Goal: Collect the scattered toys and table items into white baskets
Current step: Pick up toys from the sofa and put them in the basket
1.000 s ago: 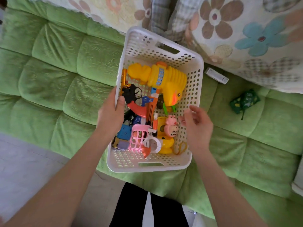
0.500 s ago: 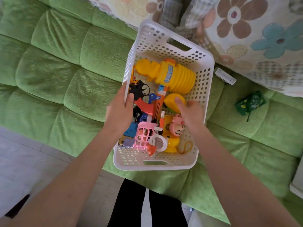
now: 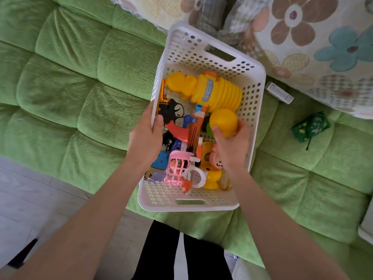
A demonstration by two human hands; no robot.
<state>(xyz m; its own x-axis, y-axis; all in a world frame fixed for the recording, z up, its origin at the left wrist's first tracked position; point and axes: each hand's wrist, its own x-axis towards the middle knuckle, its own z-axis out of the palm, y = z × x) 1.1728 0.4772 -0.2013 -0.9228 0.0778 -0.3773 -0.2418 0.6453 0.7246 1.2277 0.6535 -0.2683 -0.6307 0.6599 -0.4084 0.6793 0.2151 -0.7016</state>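
A white perforated basket (image 3: 201, 47) lies on the green sofa, full of toys: a big yellow ribbed duck toy (image 3: 214, 91), a black and orange toy gun (image 3: 173, 116), a pink toy basket (image 3: 178, 168) and a pink-faced figure (image 3: 217, 161). My left hand (image 3: 146, 136) grips the basket's left rim, thumb inside. My right hand (image 3: 232, 144) is inside the basket, fingers wrapped around the duck toy's round yellow head (image 3: 223, 121).
A green toy tank (image 3: 310, 126) and a small white box (image 3: 279, 95) lie on the green sofa (image 3: 70, 87) to the right of the basket. A floral blanket (image 3: 312, 37) covers the back. The floor (image 3: 30, 199) and my dark legs are below.
My right hand went from hovering open over the basket's right side to reaching in and closing around the duck toy's yellow head. The left hand kept its grip on the rim.
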